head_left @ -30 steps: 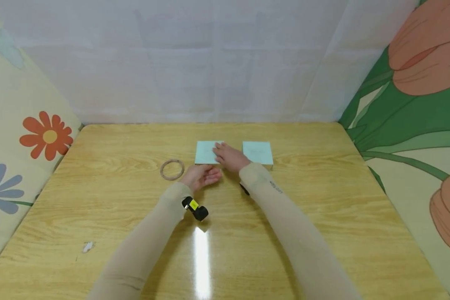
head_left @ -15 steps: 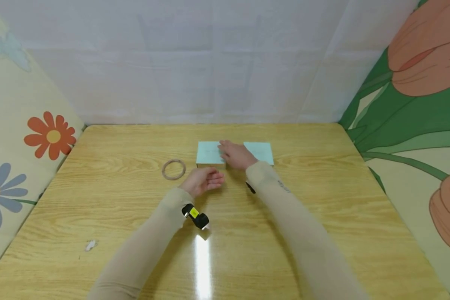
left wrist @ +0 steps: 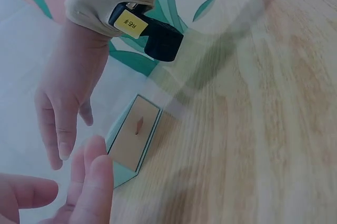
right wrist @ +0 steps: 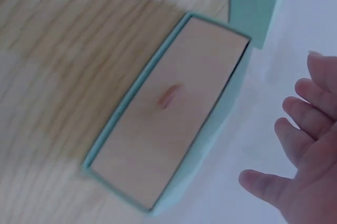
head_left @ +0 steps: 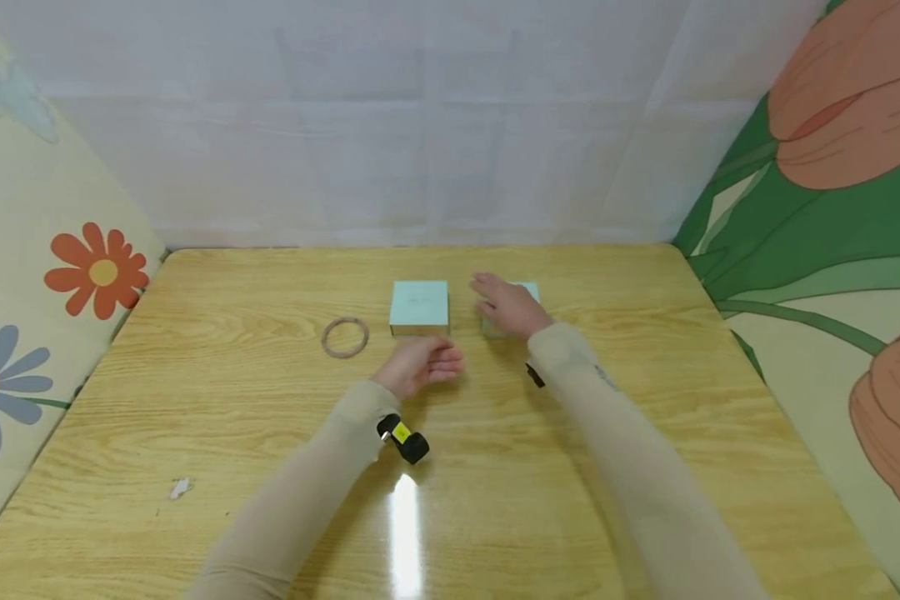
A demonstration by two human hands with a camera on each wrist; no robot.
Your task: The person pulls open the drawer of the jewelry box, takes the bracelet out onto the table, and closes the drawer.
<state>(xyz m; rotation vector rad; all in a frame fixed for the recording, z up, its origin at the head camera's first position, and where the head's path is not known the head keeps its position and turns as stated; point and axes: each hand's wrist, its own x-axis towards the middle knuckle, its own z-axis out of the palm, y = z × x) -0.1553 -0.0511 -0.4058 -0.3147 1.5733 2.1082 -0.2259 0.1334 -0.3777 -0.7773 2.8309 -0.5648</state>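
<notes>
Two pale teal boxes stand side by side on the wooden table: a left box (head_left: pixel 419 303) and a right box (head_left: pixel 531 289), partly covered by my right hand (head_left: pixel 512 307). That hand is spread above the right box with nothing gripped; whether it touches the lid I cannot tell. My left hand (head_left: pixel 422 367) hovers just in front of the left box, palm turned inward, fingers loose and holding nothing. In the right wrist view a box's beige front panel (right wrist: pixel 158 140) carries a small brownish tab (right wrist: pixel 169 96). A similar tabbed box (left wrist: pixel 134 139) shows in the left wrist view.
A thin brownish ring (head_left: pixel 345 337) lies on the table (head_left: pixel 270 417) left of the boxes. A small white mark (head_left: pixel 180 488) sits at the lower left. White cloth (head_left: pixel 420 125) hangs behind, with flower-printed panels (head_left: pixel 832 250) along both sides.
My right hand has moved right, from the left box to over the right one. The left hand has drawn back a little toward me and to the right, off the left box's front.
</notes>
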